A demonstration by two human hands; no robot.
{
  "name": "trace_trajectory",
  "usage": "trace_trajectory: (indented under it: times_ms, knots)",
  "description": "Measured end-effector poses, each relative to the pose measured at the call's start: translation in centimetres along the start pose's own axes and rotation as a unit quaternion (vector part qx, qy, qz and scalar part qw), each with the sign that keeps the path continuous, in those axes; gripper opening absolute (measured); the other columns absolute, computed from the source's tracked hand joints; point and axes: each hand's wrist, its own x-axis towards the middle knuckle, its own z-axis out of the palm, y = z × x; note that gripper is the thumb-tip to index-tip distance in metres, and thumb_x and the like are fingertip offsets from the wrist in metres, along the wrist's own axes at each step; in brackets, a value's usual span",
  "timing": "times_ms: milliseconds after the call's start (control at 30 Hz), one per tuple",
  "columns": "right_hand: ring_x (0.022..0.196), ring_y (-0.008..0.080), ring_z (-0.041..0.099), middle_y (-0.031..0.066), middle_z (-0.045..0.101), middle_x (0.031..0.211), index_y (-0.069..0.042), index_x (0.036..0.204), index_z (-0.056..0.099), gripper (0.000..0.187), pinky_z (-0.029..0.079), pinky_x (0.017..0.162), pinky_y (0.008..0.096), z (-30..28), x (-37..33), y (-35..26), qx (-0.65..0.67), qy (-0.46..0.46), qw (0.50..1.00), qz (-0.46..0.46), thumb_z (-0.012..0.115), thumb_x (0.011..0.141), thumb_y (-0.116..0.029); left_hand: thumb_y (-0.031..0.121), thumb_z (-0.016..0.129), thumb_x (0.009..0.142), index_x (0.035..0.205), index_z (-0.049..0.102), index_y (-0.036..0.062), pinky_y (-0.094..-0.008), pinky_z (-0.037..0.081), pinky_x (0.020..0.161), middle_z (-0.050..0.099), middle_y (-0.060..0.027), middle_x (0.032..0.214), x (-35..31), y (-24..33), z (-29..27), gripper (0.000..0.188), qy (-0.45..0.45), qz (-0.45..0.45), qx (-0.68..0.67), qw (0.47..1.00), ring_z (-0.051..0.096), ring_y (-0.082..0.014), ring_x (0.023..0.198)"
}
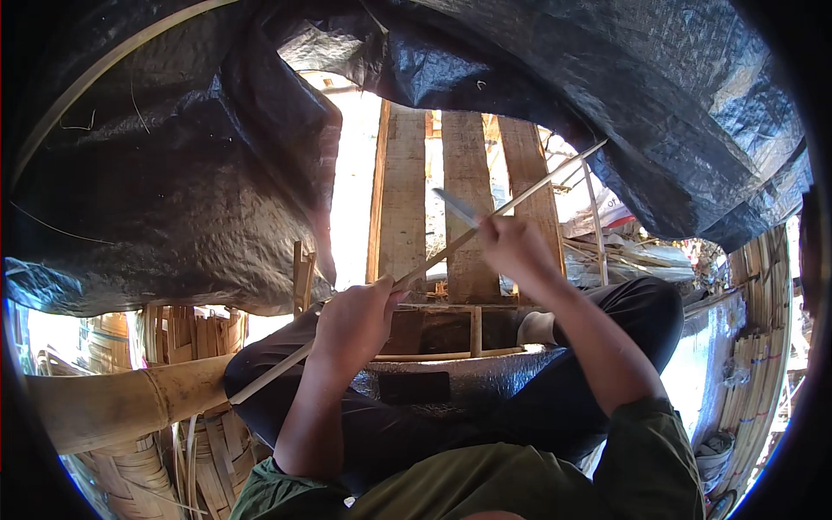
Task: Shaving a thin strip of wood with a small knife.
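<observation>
A long, thin bamboo strip runs slantwise across the view, from low left to upper right. My left hand is closed around it near its lower part. The strip's tail sticks out past my left wrist, over my left thigh. My right hand grips a knife, its handle hidden in my fingers and its blade pointing up and left. The blade crosses close to the strip, just above it; whether they touch I cannot tell. My right fist is right beside the strip.
Wooden planks with gaps lie ahead. Dark plastic sheeting hangs above and at the left. A thick bamboo pole reaches my left thigh, above woven bamboo. Bundled bamboo strips stand at the right. Shiny silver material lies between my legs.
</observation>
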Motion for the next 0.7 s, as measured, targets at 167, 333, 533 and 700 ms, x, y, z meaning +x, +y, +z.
trace_trajectory:
  times_ms: [167, 333, 533, 700]
  knots:
    - [0.064, 0.041, 0.066, 0.0242, 0.066, 0.074, 0.001, 0.089, 0.067, 0.041, 0.054, 0.061, 0.0496, -0.8, 1.4, 2.5, -0.057, 0.051, 0.997, 0.004, 0.045, 0.1, -0.032, 0.028, 0.052, 0.098, 0.094, 0.059, 0.0016, -0.0505, 0.05, 0.067, 0.065, -0.0201, 0.071, -0.1, 0.1, 0.1, 0.027, 0.008, 0.026, 0.031, 0.999, 0.066, -0.0399, 0.073]
    - [0.052, 0.0339, 0.064, 0.0203, 0.06, 0.059, 0.002, 0.081, 0.065, 0.039, 0.048, 0.05, 0.0449, 1.3, -2.7, -1.9, 0.036, 0.014, 0.998, -0.041, 0.051, 0.099, -0.029, 0.027, 0.051, 0.098, 0.093, 0.057, 0.0012, -0.0504, 0.05, 0.064, 0.065, -0.0191, 0.068, -0.3, 0.2, 0.4, 0.027, -0.008, 0.017, 0.043, 0.999, 0.066, -0.0393, 0.07]
    - [0.052, 0.0343, 0.064, 0.0199, 0.06, 0.058, 0.003, 0.086, 0.065, 0.035, 0.05, 0.053, 0.0454, -0.3, 0.5, 1.5, -0.06, 0.049, 0.995, -0.065, 0.052, 0.099, -0.027, 0.025, 0.052, 0.098, 0.092, 0.055, 0.0014, -0.052, 0.049, 0.064, 0.063, -0.0199, 0.067, -0.5, 0.2, 0.1, 0.024, 0.0, 0.025, 0.032, 0.999, 0.065, -0.0414, 0.07]
    - [0.05, 0.0353, 0.062, 0.0205, 0.061, 0.058, 0.002, 0.085, 0.064, 0.034, 0.049, 0.049, 0.045, 0.8, -1.1, -0.6, -0.038, 0.011, 0.998, -0.049, 0.052, 0.099, -0.026, 0.024, 0.054, 0.097, 0.092, 0.053, 0.0011, -0.054, 0.046, 0.066, 0.063, -0.0216, 0.07, -0.4, 0.3, 0.1, 0.023, -0.025, 0.006, 0.021, 0.999, 0.064, -0.0437, 0.074]
